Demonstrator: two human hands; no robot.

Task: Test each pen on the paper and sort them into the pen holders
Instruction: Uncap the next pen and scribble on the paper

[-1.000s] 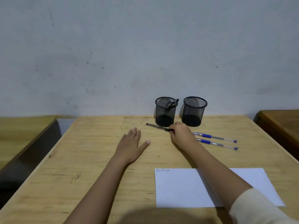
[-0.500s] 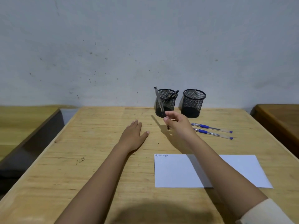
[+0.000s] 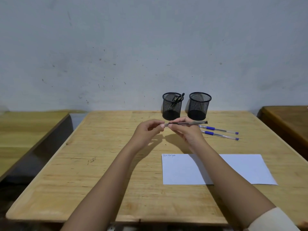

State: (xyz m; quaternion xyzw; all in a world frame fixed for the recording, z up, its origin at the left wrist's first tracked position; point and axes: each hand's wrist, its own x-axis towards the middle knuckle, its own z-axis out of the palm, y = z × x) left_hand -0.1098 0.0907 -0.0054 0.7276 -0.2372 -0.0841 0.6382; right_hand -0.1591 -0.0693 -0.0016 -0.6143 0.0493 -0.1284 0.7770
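Above the pale wooden table (image 3: 100,180), the left hand (image 3: 147,131) is raised with its fingertips pinching the left end of a dark grey plastic pen (image 3: 191,123), which lies level in the air between both hands. The right hand (image 3: 189,134) has its fingers curled round the barrel, and the black rear end sticks out to the right. The pen's tip is hidden between the fingertips (capped or bare, it cannot be told). Behind stand a left black mesh pen holder (image 3: 171,107), holding dark pens too blurred to count, and a right black mesh pen holder (image 3: 199,105). Two blue-gripped clear pens (image 3: 218,130) lie near the right hand. The right forearm partly covers a white paper sheet (image 3: 241,169).
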